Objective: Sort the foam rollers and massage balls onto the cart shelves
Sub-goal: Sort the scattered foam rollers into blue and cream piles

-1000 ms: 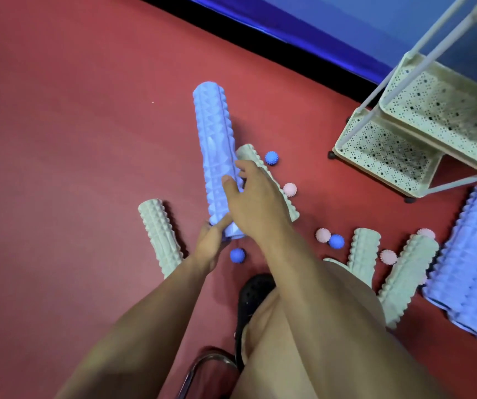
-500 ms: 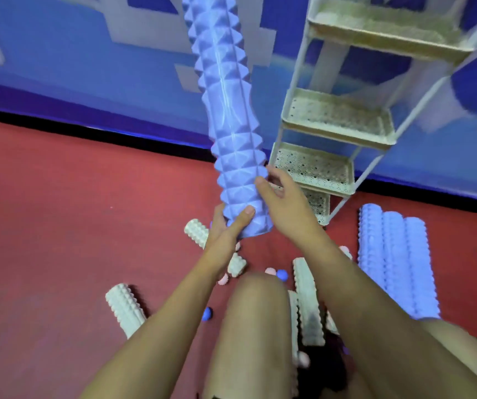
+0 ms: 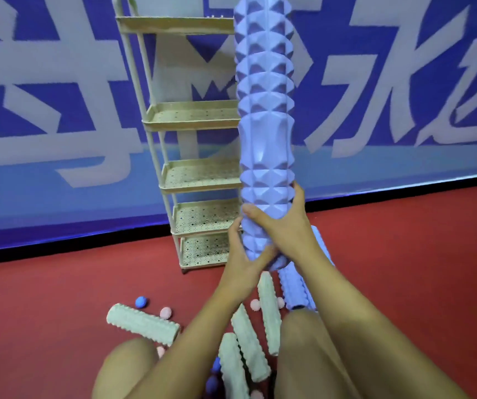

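**Roller up off the floor and headed for the cart**

Lift complete: a second ago the long purple roller (image 3: pixel 263 110) lay flat on the red floor (image 3: pixel 44 298) among the others, half a second ago it was rising, and now it stands almost upright in both hands, its top running out of frame. That looks like pickup done and delivery under way, with no shelf reached yet.

Left of the grip stands the cream cart (image 3: pixel 197 119), five perforated shelves showing, all apparently bare apart from something tiny on the top tier, too small to identify. The roller's right-hand column crosses in front of those shelves.

At the grip itself, the left hand (image 3: pixel 244 262) cups the roller's bottom end, thumb and fingers curled round the lower left side. Just above it the right hand (image 3: pixel 281 226) wraps the shaft, thumb across the front, fingers round the far side. Both hands clamped firmly on the foam.

The roller is pale lilac, ridged with diamond-shaped pyramids, plus a smoother waisted band partway up.

Below the grip, pale green rollers (image 3: pixel 142 323), pink and blue spiky balls (image 3: pixel 140 302) and more purple rollers (image 3: pixel 296 286) wait on the floor. At that length, it may only fit a shelf laid lengthwise or propped.
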`<move>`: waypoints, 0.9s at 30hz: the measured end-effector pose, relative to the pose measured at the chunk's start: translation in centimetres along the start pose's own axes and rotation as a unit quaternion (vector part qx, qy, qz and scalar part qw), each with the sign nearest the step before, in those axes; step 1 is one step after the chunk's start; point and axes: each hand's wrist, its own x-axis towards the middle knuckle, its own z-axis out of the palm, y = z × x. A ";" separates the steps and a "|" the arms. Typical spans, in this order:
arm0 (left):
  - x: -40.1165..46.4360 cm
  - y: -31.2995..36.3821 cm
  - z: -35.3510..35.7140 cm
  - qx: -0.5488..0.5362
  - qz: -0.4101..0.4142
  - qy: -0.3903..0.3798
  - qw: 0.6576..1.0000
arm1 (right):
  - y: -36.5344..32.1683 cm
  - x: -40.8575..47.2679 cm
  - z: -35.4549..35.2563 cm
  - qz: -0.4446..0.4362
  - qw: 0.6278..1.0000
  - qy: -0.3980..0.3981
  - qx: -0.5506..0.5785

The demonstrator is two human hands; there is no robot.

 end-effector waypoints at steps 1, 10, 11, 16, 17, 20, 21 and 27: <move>0.3 -0.1 1.7 0.001 -0.003 -0.003 1.000 | 0.6 -0.1 -1.3 -0.007 1.000 0.023 0.000; 2.6 -2.5 11.6 0.060 -0.039 -0.144 0.987 | 6.5 1.3 -12.8 0.003 0.994 0.110 0.001; 3.1 -3.2 12.0 0.066 -0.061 -0.143 0.986 | 7.5 1.6 -13.6 0.007 0.994 0.112 -0.004; 5.4 -7.3 13.3 0.136 -0.120 -0.098 0.978 | 14.4 3.4 -15.5 0.073 0.989 0.128 -0.030; 5.8 -8.1 13.5 0.158 -0.128 -0.101 0.974 | 15.8 3.9 -15.7 0.092 0.986 0.131 -0.037; 7.7 -10.7 14.2 0.176 -0.144 -0.095 0.969 | 20.0 6.1 -16.0 0.158 0.977 0.130 -0.061; 8.5 -11.4 14.4 0.172 -0.152 -0.086 0.970 | 21.4 7.0 -16.1 0.185 0.972 0.130 -0.069; 15.2 -16.1 14.6 0.128 -0.178 0.010 0.976 | 29.7 13.4 -14.9 0.292 0.941 0.088 -0.144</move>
